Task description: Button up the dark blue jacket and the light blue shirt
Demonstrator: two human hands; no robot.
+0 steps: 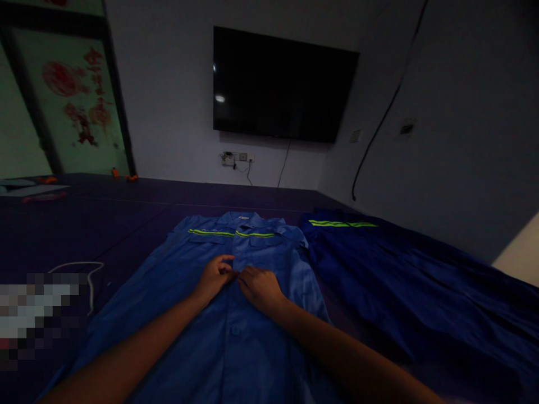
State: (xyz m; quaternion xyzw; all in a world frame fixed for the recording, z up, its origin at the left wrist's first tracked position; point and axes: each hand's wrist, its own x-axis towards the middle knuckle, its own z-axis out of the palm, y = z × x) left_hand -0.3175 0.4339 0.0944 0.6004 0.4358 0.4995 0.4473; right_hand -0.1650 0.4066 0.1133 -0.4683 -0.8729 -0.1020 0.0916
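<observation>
A blue work shirt (219, 336) with a yellow-green reflective band across the chest lies flat, front up, on a dark purple surface (126, 219). My left hand (214, 276) and my right hand (260, 287) meet on the shirt's front placket, a little below the chest pockets. Both hands have their fingers pinched together on the fabric at the button line. What sits between the fingertips is too dark and small to make out. Another button shows lower on the placket (232, 331).
A darker blue garment (404, 280) with the same reflective band lies spread to the right. A white cord (84, 269) curls on the surface at the left. On the far wall hang a black screen (282, 84) and a socket with cables (236, 158).
</observation>
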